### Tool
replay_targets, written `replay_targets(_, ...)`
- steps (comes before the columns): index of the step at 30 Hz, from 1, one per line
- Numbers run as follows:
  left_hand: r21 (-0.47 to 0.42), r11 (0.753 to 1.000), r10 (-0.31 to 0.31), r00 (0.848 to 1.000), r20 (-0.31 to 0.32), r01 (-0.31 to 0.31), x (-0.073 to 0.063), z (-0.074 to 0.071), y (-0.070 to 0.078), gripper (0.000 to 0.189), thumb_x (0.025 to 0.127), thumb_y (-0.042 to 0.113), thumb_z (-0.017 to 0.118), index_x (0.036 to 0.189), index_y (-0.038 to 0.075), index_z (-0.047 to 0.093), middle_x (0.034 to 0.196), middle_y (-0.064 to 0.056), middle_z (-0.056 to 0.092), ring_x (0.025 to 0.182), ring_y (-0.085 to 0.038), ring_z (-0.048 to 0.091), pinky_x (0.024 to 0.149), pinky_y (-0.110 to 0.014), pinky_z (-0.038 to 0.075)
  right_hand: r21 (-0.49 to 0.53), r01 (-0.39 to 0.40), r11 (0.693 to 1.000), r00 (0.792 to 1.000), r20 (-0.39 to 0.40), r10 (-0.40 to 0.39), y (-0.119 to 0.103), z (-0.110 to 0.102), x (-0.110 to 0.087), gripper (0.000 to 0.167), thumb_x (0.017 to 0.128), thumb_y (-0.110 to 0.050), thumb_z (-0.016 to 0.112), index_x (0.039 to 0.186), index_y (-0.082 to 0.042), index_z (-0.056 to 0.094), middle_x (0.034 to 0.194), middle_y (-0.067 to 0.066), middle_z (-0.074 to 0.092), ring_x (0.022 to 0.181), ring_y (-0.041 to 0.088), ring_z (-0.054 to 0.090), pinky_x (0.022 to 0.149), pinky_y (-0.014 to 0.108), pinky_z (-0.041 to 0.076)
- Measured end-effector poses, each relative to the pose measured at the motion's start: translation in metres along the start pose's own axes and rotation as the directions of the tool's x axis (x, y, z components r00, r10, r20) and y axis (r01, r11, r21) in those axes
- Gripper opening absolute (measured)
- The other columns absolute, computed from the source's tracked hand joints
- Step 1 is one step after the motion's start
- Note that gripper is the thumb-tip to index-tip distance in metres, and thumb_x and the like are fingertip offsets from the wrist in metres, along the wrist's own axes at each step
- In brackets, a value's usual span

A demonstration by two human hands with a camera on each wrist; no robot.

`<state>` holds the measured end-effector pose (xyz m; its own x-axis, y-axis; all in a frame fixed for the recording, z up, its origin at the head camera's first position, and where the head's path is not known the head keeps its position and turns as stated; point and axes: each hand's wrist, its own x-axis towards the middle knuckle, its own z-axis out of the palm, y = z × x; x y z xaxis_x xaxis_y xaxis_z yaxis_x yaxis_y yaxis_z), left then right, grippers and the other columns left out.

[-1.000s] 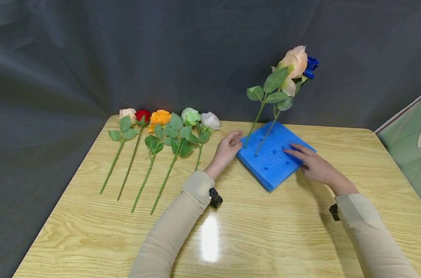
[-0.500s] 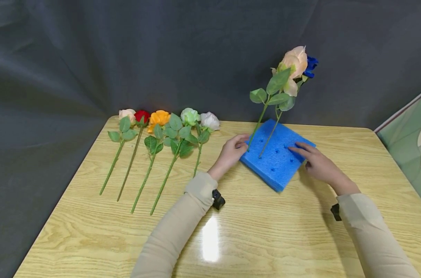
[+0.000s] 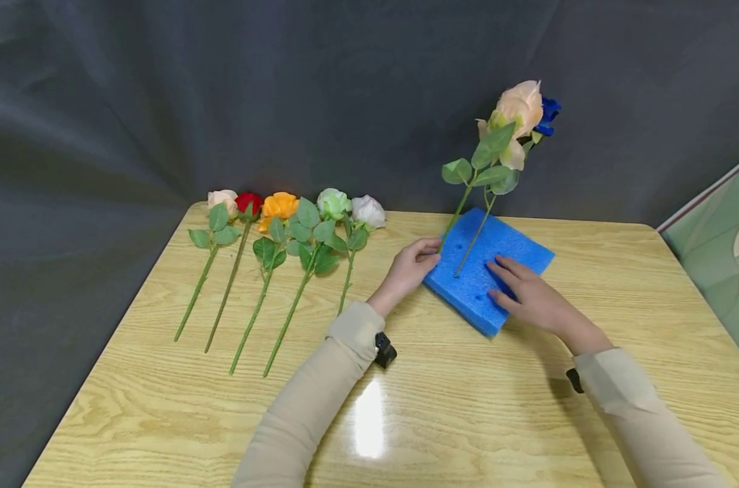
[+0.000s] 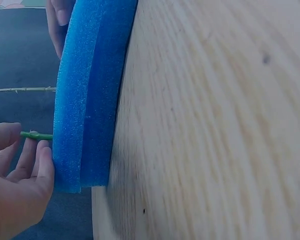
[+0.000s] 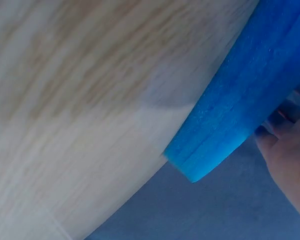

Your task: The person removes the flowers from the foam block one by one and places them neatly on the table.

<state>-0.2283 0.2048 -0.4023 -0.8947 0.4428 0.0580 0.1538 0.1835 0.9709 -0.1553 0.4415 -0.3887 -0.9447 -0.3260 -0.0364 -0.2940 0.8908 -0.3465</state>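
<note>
A blue foam block (image 3: 516, 244) with small holes lies on the table, and two artificial roses stand tilted in it. My left hand (image 3: 409, 271) is at the block's left corner, pinching the green stem of the peach rose (image 3: 518, 112) low down; the left wrist view shows thumb and fingers at this stem (image 4: 37, 135), close over the foam. Partly behind the peach bloom is a blue rose (image 3: 548, 116), whose thin stem (image 3: 474, 237) enters the foam beside it. Fingers spread, my right hand (image 3: 531, 298) rests on the block's top and covers some holes.
Several roses lie in a row on the left of the table: a pale pink rose (image 3: 224, 202), a red rose (image 3: 248, 203), an orange rose (image 3: 279, 207), a light green rose (image 3: 334, 203) and a white rose (image 3: 368, 211). A dark cloth (image 3: 369, 102) hangs behind the table.
The foam block has shifted slightly right, with its roses. My left hand has moved right from the block's edge to the peach rose's stem. My right hand has come left and spread over the foam.
</note>
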Motion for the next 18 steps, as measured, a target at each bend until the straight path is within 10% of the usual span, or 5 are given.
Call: replay_targets(18,0.047,0.997,0.057,0.995,-0.079,-0.054,0.003,0.004,-0.005,0.024,0.096,0.01,0.057,0.116,-0.003,0.061,0.115,-0.019,0.065,0.108,-0.029,0.061,0.095,-0.028,0.051,-0.04,-0.025,0.999,0.998,0.053,0.027,-0.013,0.013,0.001,0.1,0.085,-0.055,0.064,0.151,0.003,0.016,0.157,0.031,0.008,0.144,0.05,0.008,0.115,0.066,0.011)
